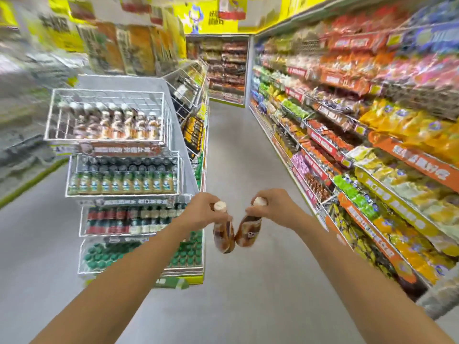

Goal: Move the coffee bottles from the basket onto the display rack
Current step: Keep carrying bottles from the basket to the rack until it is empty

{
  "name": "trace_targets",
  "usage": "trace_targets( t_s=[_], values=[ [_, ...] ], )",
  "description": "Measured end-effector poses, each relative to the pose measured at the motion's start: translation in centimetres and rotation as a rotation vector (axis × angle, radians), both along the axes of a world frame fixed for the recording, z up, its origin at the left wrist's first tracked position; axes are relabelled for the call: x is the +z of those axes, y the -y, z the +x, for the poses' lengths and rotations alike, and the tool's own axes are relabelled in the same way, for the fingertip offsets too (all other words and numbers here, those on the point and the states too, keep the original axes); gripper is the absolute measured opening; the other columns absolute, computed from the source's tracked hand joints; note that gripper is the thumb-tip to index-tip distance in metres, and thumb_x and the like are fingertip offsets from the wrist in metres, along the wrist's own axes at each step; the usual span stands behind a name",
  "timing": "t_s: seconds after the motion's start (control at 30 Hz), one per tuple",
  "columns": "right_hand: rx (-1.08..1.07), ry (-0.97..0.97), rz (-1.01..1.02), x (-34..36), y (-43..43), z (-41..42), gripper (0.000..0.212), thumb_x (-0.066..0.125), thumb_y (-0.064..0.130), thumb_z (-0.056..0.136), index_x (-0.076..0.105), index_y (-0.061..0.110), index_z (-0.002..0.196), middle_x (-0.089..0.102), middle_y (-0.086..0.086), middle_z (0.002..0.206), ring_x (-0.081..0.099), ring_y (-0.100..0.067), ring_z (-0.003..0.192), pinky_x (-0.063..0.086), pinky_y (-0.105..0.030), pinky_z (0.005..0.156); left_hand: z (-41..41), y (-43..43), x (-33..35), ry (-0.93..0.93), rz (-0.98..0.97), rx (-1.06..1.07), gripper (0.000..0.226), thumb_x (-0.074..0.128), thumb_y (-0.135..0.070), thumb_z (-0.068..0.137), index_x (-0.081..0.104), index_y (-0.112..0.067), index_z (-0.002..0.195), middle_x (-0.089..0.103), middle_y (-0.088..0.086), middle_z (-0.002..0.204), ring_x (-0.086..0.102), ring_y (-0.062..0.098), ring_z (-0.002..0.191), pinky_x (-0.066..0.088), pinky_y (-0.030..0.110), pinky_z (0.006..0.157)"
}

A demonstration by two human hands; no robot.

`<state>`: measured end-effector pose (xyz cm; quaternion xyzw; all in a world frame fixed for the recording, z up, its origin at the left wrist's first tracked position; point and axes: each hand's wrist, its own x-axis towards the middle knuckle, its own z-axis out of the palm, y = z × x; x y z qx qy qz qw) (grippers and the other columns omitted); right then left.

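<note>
Two coffee bottles: one (224,234) is clamped at the neck by left hand (203,212), one (248,232) by right hand (270,207). Judged rigid, moderately heavy, smooth-sided; best gripped below the cap. Display rack (109,115) is stood left.

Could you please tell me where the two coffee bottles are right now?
One hangs from each hand, left and right, low centre, bases touching, right of the display rack.

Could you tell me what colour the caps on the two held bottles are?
White caps, seen in the head view.
</note>
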<state>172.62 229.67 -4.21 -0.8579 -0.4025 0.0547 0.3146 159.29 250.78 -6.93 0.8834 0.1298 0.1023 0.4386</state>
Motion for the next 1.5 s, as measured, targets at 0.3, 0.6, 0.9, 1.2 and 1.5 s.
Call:
trace_targets(
  t_s=[0.3,0.6,0.9,1.2,1.5],
  values=[
    [0.148,-0.023,0.207,1.7,-24.0,-1.6,0.062,0.084,0.061,0.07,0.052,0.011,0.053,0.047,-0.008,0.049,0.038,-0.006,0.047,0.027,-0.028,0.048,-5.1,-18.0,3.3,0.134,-0.039,0.408,0.03,0.094,-0.039,0.069,0.078,-0.014,0.073,0.077,-0.003,0.067,0.073,0.023,0.067,0.059,0.045,0.065],
    [0.4,-0.184,0.25,3.9,-48.8,0.8,0.067,0.089,0.059,0.067,0.068,-0.005,0.073,0.058,-0.007,0.056,0.049,-0.017,0.051,0.037,-0.028,0.049,-3.7,-39.4,5.7,0.186,0.078,0.646,0.044,0.095,-0.035,0.067,0.058,-0.023,0.045,0.054,-0.014,0.041,0.05,0.012,0.049,0.035,0.034,0.053],
    [0.451,-0.121,0.298,9.1,-68.8,3.2,0.067,0.084,0.064,0.068,0.065,0.0,0.065,0.052,0.001,0.051,0.041,-0.015,0.048,0.036,-0.028,0.053,-2.2,-59.1,10.7,0.265,0.133,0.804,0.053,0.094,-0.056,0.059,0.07,-0.009,0.059,0.058,0.001,0.05,0.045,0.013,0.053,0.033,0.031,0.057],
    [0.271,0.005,0.286,8.8,-85.8,6.2,0.067,0.078,0.08,0.057,0.048,0.02,0.059,0.04,-0.002,0.052,0.036,-0.018,0.049,0.028,-0.032,0.054,3.0,-77.4,10.7,0.22,0.174,0.674,0.056,0.093,-0.046,0.066,0.057,-0.005,0.052,0.046,-0.002,0.05,0.037,0.016,0.054,0.027,0.033,0.059],
    [0.025,-0.042,0.208,4.4,-93.6,8.4,0.073,0.078,0.08,0.055,0.049,0.014,0.053,0.042,-0.002,0.051,0.038,-0.018,0.05,0.03,-0.038,0.05,8.5,-87.5,6.1,0.115,0.059,0.46,0.063,0.088,-0.067,0.048,0.047,-0.019,0.046,0.047,-0.002,0.046,0.04,0.014,0.049,0.029,0.032,0.055]
  ],
)
